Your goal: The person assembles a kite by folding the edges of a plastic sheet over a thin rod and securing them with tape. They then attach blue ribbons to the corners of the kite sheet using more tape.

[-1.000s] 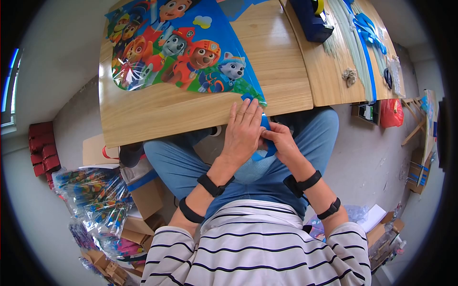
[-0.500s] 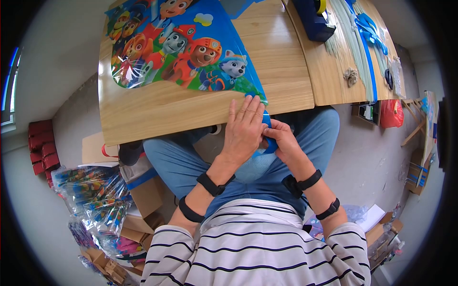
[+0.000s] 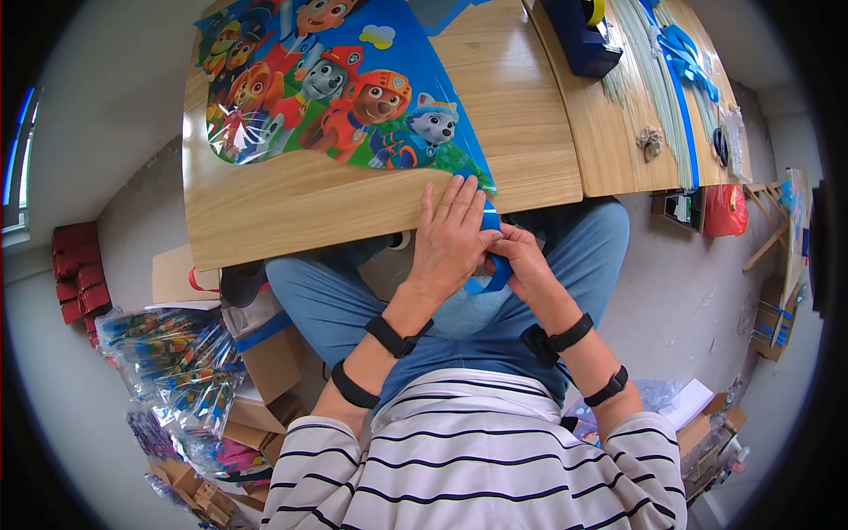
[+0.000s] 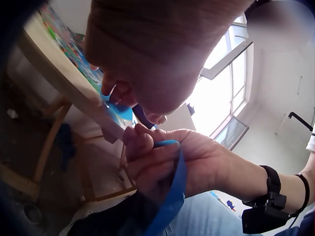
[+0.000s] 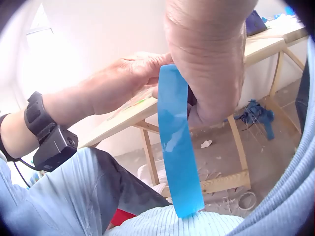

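A glossy printed sheet with cartoon puppies (image 3: 353, 115) lies on the table, its pointed corner at the front edge. My left hand (image 3: 450, 243) rests there with straight fingers, its fingertips on a blue ribbon (image 3: 468, 172) at that corner. Just right of it, my right hand (image 3: 526, 265) pinches the ribbon beyond the table edge, close by the left thumb. In the left wrist view the ribbon (image 4: 172, 201) comes out of the curled right fingers. The right wrist view shows its loose length (image 5: 179, 147) hanging toward the lap.
On the side table (image 3: 609, 159) stand a dark blue tape dispenser (image 3: 579, 40), pale strips (image 3: 649, 79) and a bundle of blue ribbon (image 3: 685, 57). Clear-wrapped printed goods (image 3: 177, 380) and cardboard boxes (image 3: 269, 362) lie on the floor at left. A red bag (image 3: 724, 210) hangs at right.
My left hand has shifted slightly left over the ribbon in the last half second. The right hand keeps its pinch, almost in place, and the sheet lies nearly as before.
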Demonstrator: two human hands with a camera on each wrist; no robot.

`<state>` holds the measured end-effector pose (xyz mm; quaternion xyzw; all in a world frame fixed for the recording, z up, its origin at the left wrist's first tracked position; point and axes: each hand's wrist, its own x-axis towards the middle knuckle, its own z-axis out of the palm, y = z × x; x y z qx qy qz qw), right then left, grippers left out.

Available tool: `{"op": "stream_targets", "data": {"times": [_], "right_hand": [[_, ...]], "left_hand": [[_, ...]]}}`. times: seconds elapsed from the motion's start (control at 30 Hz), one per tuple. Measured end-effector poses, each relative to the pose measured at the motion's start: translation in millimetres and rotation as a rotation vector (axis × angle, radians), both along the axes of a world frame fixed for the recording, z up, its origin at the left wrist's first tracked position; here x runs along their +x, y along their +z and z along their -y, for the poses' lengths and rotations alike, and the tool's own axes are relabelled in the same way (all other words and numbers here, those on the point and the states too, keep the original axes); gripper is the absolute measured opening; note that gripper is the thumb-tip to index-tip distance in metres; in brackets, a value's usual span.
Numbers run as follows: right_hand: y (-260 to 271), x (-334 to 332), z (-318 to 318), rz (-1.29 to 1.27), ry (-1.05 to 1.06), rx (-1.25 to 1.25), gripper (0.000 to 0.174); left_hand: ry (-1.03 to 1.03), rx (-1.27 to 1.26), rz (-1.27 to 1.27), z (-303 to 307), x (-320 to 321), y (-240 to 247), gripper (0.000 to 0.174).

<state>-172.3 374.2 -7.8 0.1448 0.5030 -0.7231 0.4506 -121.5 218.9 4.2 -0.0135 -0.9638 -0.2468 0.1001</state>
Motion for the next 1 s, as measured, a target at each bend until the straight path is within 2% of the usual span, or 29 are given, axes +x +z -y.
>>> {"op": "stream_targets", "data": {"times": [0.6,0.8,0.9,0.97,1.0], "right_hand": [[-9,1,-4,-0.035,0.027,-0.018,0.011],[-12,-1,-8,-0.038,0.069,0.051,0.009],[-8,-1,-13,-0.753,0.430,0.691,0.012],[11,-4,-15,-1.522,0.290,0.920,0.018],[23,-15,-11,-1.590,0.184,0.910,0.017]], "left_hand": [[-0.013,-0.018,-0.001,-1,-6,-5,0.058],[-0.004,-0.022,0.021,-2,-7,-5,0.059],[0.010,-0.030,0.024,-3,-8,-4,0.059],[0.018,-0.027,0.018,-4,-9,-3,0.059],[0.018,-0.032,0.015,-4,-9,-3,0.059]]}}
